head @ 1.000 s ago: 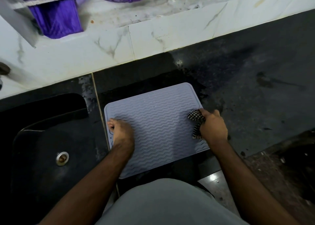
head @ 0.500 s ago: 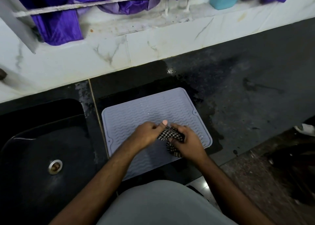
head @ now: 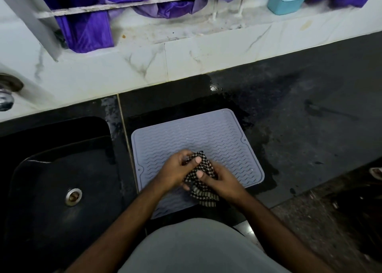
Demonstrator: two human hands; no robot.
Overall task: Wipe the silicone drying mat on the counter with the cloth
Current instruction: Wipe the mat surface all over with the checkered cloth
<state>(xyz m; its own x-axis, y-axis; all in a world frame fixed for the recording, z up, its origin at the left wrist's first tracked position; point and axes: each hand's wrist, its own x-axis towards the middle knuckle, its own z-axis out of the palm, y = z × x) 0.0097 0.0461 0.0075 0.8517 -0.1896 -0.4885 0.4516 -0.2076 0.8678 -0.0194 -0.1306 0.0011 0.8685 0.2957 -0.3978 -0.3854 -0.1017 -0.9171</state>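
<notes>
two hands, left hand (head: 175, 172) and right hand (head: 224, 181), grip one cloth (head: 201, 192) over one mat (head: 206, 136).

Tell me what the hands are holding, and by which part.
Both hands hold the checked cloth, bunched up above the drying mat. The left hand grips its left side, the right hand its right side; the lower end hangs free.

**Grey waves, black check, purple cloth**

The silicone drying mat (head: 198, 140) is pale bluish grey, ribbed all over with rows of wavy lines. The cloth (head: 201, 176) is a small black-and-white check, turning to stripes at its lower edge. The bench (head: 310, 117) is speckled black with darker wet patches; the sink (head: 51, 169) is black with a silver drain (head: 73, 196). The wall tiles (head: 144, 66) are white, veined grey. Purple fabric (head: 86, 26) hangs above, near a turquoise tub (head: 286, 1).
</notes>
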